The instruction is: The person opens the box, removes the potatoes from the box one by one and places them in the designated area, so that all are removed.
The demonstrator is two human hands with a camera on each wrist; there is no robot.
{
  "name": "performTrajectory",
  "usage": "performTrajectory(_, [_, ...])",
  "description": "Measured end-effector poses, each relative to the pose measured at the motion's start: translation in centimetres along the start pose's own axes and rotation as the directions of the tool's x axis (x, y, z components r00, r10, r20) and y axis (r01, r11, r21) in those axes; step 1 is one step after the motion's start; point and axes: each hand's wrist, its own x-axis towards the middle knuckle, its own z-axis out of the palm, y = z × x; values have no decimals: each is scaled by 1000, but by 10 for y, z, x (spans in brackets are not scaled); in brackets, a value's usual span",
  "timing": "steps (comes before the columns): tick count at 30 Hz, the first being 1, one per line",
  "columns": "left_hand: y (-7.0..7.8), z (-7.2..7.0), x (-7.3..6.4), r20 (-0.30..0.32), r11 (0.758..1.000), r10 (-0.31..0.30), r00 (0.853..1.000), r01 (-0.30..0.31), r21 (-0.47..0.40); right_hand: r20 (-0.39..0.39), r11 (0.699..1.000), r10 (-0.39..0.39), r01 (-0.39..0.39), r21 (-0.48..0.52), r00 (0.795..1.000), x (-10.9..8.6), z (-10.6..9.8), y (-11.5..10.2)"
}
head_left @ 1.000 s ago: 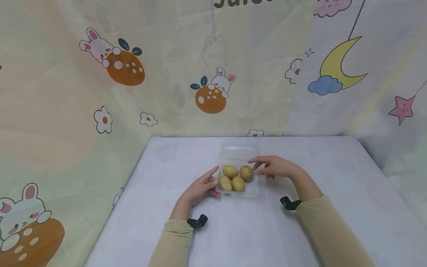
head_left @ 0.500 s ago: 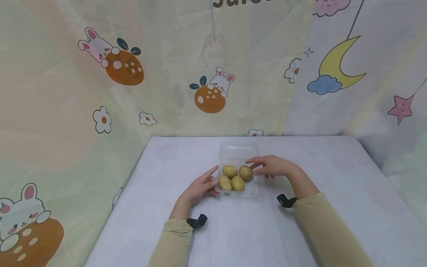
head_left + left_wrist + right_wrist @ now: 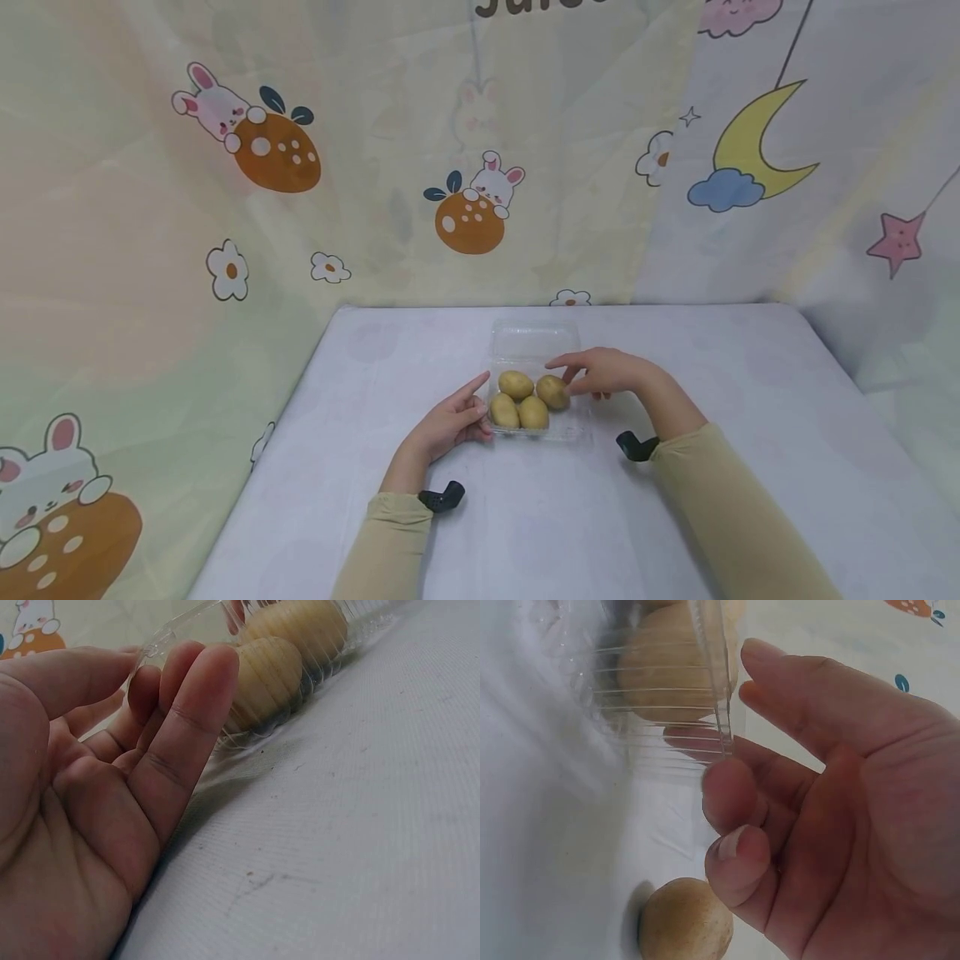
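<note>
A clear plastic clamshell box stands on the table with its lid laid back. Several small potatoes sit inside. My left hand is at the box's left side, index finger stretched along it; in the left wrist view its thumb and curled fingers pinch the wall. My right hand reaches over the right side, fingers loosely bent, thumb tip right at the right-hand potato. In the right wrist view one fingertip shows through the ribbed wall. Another potato lies outside the box.
A white cloth covers the table. Behind it hangs a printed curtain with rabbits, flowers and a moon. A black wrist camera sits at the left sleeve, another black camera at the right.
My right hand and forearm have moved slightly left, farther over the box; the right-hand potato has shifted a little toward me. The left hand keeps its place.
</note>
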Motion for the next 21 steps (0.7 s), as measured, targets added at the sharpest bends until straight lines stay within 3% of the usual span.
performTrajectory(9, [0, 0, -1, 2, 1000, 7, 1000, -7, 3, 59, 996, 23, -18, -84, 998, 6, 3, -2])
performTrajectory(21, [-1, 0, 1, -1, 1000, 12, 1000, -12, 9, 78, 1000, 18, -19, 13, 997, 8, 9, 1])
